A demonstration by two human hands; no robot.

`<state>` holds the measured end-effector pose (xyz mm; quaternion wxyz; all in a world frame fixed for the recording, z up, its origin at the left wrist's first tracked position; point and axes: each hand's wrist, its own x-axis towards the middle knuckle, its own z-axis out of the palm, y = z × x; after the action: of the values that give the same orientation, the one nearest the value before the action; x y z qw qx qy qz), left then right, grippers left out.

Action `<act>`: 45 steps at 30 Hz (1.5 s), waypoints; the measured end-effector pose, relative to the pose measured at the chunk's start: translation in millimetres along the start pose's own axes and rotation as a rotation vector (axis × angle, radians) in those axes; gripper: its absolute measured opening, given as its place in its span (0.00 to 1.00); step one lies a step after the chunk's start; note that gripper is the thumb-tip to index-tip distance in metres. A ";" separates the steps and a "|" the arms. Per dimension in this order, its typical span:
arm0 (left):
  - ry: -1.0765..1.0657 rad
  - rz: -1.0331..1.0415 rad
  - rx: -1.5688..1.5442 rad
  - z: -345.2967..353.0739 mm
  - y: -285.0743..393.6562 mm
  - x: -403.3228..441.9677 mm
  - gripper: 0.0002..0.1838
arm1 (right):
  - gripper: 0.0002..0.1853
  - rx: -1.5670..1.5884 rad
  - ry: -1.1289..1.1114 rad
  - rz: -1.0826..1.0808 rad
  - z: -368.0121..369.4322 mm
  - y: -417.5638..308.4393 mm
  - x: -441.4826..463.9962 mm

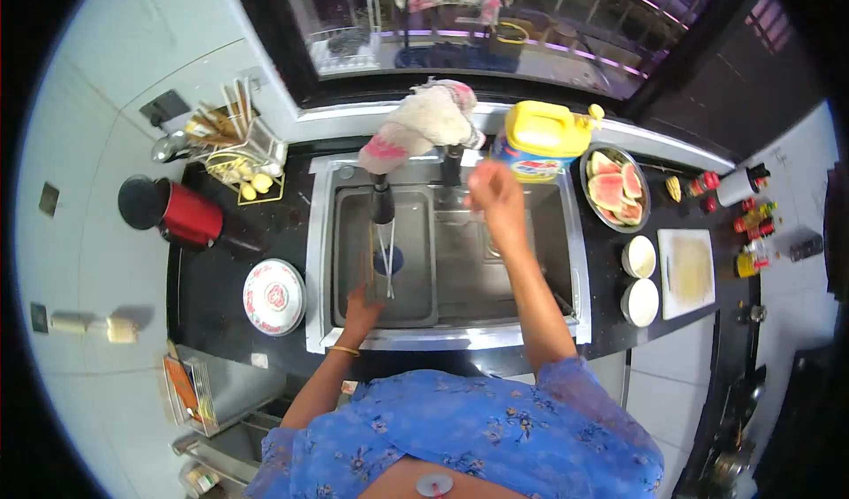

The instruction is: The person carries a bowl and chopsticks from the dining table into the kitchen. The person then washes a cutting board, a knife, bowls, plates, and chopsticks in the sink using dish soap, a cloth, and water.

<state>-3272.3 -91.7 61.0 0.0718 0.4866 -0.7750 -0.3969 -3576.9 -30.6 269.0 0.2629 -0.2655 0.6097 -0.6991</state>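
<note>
The left hand (361,308) holds thin brown sticks (368,265), number unclear, in one two-basin sink (316,274); the right hand's (497,197) grip I cannot tell.

Two bowls (639,317) stand right of the sink (473,285).

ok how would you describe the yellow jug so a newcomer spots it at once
Find the double sink. Just behind its right basin stands a yellow plastic jug with a blue-and-red label. Its bright yellow sets it apart from the pink-and-white cloth to its left and the metal bowl of watermelon slices to its right.
</note>
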 end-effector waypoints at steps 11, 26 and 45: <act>0.126 0.122 0.001 -6.2 -12.9 -46.0 0.29 | 0.04 -0.186 0.062 -0.199 17.2 -34.3 66.1; -0.300 -0.056 -1.636 -91.7 100.4 -51.0 0.29 | 0.07 -0.232 -0.699 0.016 88.9 7.9 -97.1; -0.432 -0.483 -0.758 -65.1 46.7 -29.2 0.46 | 0.19 -0.695 -0.459 0.221 1.1 175.9 -112.8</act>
<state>-3257.3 -93.7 144.9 -0.0125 0.4984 -0.4386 -0.7477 -3487.1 25.7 88.9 0.3599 -0.4197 0.7596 -0.3426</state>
